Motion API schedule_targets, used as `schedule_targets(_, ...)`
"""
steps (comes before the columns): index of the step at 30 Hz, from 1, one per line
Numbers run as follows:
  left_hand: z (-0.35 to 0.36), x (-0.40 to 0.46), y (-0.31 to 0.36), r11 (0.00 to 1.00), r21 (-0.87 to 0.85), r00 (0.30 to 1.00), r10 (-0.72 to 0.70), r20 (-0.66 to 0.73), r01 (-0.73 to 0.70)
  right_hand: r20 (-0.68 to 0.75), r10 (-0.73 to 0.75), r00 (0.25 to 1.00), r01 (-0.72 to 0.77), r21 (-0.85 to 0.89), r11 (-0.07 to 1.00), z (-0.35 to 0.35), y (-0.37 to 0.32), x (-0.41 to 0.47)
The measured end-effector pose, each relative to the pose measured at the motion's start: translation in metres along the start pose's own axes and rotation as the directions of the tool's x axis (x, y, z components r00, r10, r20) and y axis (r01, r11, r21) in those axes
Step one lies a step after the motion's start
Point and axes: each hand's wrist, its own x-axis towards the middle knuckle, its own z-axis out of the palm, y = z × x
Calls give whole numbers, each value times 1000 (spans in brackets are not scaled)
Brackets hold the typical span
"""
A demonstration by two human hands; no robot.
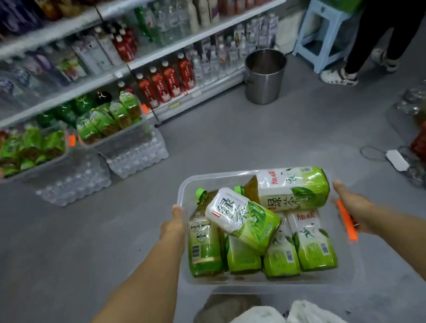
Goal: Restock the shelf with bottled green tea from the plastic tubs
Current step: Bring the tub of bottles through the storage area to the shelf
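White plastic bags (284, 321) bulge at six o'clock, closest to the lens, their lower parts cut off by the frame edge. Just above them a clear plastic tub (272, 282) is carried level between both arms, probably so the loose load does not slide. It holds green tea bottles (292, 188) lying on their sides, some stacked across others; how many sit underneath is hard to count. The left hand (174, 224) grips the tub's nine o'clock rim, thumb on top, fingers hidden under the edge. The right hand (353, 205) grips the three o'clock rim beside an orange latch (347, 219), fingers likewise out of sight. A grip on opposite ends looks chosen to balance the weight.

At ten and eleven o'clock two more tubs (115, 141) of green tea rest on shrink-wrapped packs of water (138, 157) in front of the shelf (108, 80), raised, I judge, for easy reach. The shelf's bottom row shows green bottles at its left, blurred by motion. A steel bucket (266, 75) stands at one o'clock, a blue stool (321, 31) beyond it, and another person's legs (375, 39) at two o'clock, cut off above.
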Motion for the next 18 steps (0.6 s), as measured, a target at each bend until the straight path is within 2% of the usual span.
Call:
schedule_targets(4,44,26,99,1000,13,1000,2,0,-2,-23,28,999,-28,-2,1000,-10,-79,66)
schedule_targets(7,90,92,157,999,46,1000,-14,-23,15,-60,16,998,-15,21,1000,-23,-145,114)
schedule_targets(9,121,112,202,1000,16,1000,-15,9,15,-47,-11,999,13,28,1000,-35,-185,167)
schedule_targets(11,144,87,262,1000,-12,998,-10,55,11,-34,-10,999,11,30,999,-42,-237,198)
schedule_targets(15,205,103,349,997,-56,995,-50,81,55,8,-8,1000,8,-3,1000,-71,-346,254)
schedule_targets(18,245,114,414,993,-100,995,-61,85,69,-16,-68,998,66,-110,992,-97,-408,341)
